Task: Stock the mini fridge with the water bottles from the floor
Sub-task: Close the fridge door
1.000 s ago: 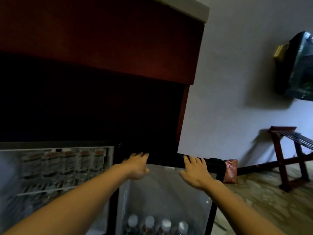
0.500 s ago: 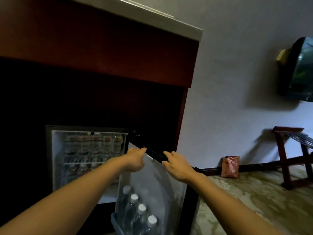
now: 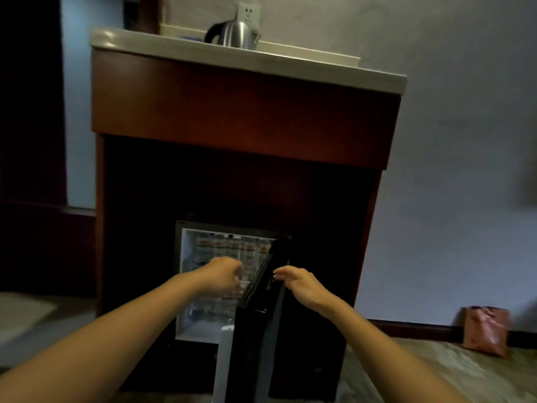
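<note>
The mini fridge (image 3: pixel 186 286) sits low in a dark wooden cabinet. Its lit shelves hold rows of water bottles (image 3: pixel 229 247). The black fridge door (image 3: pixel 255 330) stands half swung, seen almost edge-on. My left hand (image 3: pixel 223 276) hovers just left of the door's top edge, against its inner side, fingers curled with nothing visibly in them. My right hand (image 3: pixel 299 286) is on the door's outer side, fingers spread, fingertips at the top edge. No bottles show on the floor.
A steel kettle (image 3: pixel 232 34) stands on the pale countertop (image 3: pixel 319 69) above the cabinet, below a wall socket. A pink bag (image 3: pixel 483 333) leans against the baseboard at the right. Patterned stone floor (image 3: pixel 436 373) spreads to the right of the fridge.
The view has pulled back and up, bringing the whole cabinet and the kettle into sight. The door has swung further toward the fridge. Both hands stay near its top edge.
</note>
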Tool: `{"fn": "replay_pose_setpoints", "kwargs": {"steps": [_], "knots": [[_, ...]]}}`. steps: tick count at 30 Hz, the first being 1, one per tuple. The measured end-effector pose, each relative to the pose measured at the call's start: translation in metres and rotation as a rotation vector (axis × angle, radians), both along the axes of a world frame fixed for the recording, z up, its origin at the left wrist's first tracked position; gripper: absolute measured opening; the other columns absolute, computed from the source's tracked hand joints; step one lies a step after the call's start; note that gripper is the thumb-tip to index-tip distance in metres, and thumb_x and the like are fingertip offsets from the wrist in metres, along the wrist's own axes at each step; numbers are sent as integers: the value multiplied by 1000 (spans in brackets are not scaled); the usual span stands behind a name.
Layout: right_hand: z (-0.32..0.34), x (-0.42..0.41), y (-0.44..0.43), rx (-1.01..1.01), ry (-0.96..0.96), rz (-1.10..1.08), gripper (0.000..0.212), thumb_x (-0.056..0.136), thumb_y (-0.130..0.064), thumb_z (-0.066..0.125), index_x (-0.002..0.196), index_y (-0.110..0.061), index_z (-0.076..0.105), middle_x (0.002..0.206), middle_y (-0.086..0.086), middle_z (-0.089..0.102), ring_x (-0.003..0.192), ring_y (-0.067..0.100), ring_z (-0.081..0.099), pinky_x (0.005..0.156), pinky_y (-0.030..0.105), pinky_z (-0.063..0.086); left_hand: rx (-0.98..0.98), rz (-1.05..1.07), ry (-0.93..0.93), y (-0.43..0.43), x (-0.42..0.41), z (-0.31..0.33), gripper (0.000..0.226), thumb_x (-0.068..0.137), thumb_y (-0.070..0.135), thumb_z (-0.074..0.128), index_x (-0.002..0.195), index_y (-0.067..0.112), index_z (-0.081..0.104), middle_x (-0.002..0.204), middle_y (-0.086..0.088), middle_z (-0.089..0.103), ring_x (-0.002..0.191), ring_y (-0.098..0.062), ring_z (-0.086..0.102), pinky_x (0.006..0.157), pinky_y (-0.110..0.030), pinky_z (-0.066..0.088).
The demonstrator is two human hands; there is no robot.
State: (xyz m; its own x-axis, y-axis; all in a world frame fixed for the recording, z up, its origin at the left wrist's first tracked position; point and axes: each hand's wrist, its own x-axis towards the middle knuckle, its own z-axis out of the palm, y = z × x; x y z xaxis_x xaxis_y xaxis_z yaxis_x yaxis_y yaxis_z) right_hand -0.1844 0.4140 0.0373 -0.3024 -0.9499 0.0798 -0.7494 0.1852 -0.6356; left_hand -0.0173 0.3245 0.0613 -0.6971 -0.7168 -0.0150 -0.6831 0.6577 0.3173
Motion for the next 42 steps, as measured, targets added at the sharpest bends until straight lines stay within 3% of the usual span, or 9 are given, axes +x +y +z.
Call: {"fn": "replay_pose_setpoints", "kwargs": {"steps": [6, 10, 12, 16, 22, 28, 31, 34, 42], "knots": [[-10, 33, -47, -26, 152, 127, 43, 88, 8, 38, 123, -7, 58, 137, 8, 52, 131, 21, 44, 109, 31, 36, -53, -27, 2, -2, 20, -8, 24, 93, 22, 45, 103, 9, 63, 106, -13, 63, 83, -22, 54, 72, -34, 41], [-14, 39, -86, -80, 217, 153, 39, 92, 1, 42, 126, -11, 56, 139, 6, 50, 131, 21, 44, 108, 30, 36, -336, 15, -154, -27, 34, -21, 28, 92, 26, 49, 113, 10, 58, 121, -11, 54, 114, -28, 50, 93, -40, 40], [-17, 39, -106, -113, 285, 154, 41, 92, 0, 44, 129, -13, 54, 142, 5, 47, 132, 20, 42, 107, 26, 33, -462, 42, -188, -48, 38, -28, 27, 92, 19, 50, 116, 10, 57, 124, -9, 53, 118, -28, 46, 97, -38, 37], [-32, 36, -143, -111, 490, 206, 56, 92, 3, 38, 142, -22, 36, 153, -1, 28, 140, 24, 27, 113, 31, 24, -531, 116, -180, -92, 35, -42, 24, 90, 9, 52, 113, 11, 59, 120, -8, 56, 113, -26, 53, 94, -35, 40], [-45, 44, -200, -88, 707, 221, 80, 86, 10, 37, 149, -24, 1, 159, -3, 3, 143, 27, 15, 107, 34, 32, -501, 216, -112, -174, 24, -50, 30, 90, 13, 54, 120, 12, 50, 125, -11, 56, 113, -27, 57, 93, -36, 48], [-46, 41, -261, -15, 686, 148, 83, 87, 6, 42, 148, -28, -3, 158, -4, 2, 144, 25, 11, 110, 39, 30, -550, 208, 36, -234, 17, -60, 51, 89, 39, 44, 130, 9, 47, 142, -12, 45, 131, -23, 44, 110, -28, 31], [-49, 36, -291, 30, 618, 105, 89, 84, 9, 43, 147, -32, -5, 157, -6, -2, 143, 25, 9, 111, 40, 28, -516, 180, 13, -265, 10, -68, 69, 87, 47, 25, 143, 9, 29, 154, -11, 27, 144, -19, 23, 119, -26, 11], [-51, 32, -305, -55, 605, 84, 84, 86, 6, 43, 148, -29, -1, 156, -5, 5, 137, 23, 18, 111, 38, 30, -416, 170, -72, -288, 3, -70, 67, 95, 40, 31, 149, 11, 5, 160, -8, 2, 148, -17, -1, 120, -29, -2], [-62, 26, -324, -135, 703, 35, 74, 91, -5, 42, 148, -23, -1, 154, 3, 13, 136, 26, 23, 108, 41, 31, -320, 167, -9, -311, -4, -84, 80, 92, 38, 42, 148, 18, -13, 158, 1, -15, 146, -13, -16, 121, -31, 4]]}}
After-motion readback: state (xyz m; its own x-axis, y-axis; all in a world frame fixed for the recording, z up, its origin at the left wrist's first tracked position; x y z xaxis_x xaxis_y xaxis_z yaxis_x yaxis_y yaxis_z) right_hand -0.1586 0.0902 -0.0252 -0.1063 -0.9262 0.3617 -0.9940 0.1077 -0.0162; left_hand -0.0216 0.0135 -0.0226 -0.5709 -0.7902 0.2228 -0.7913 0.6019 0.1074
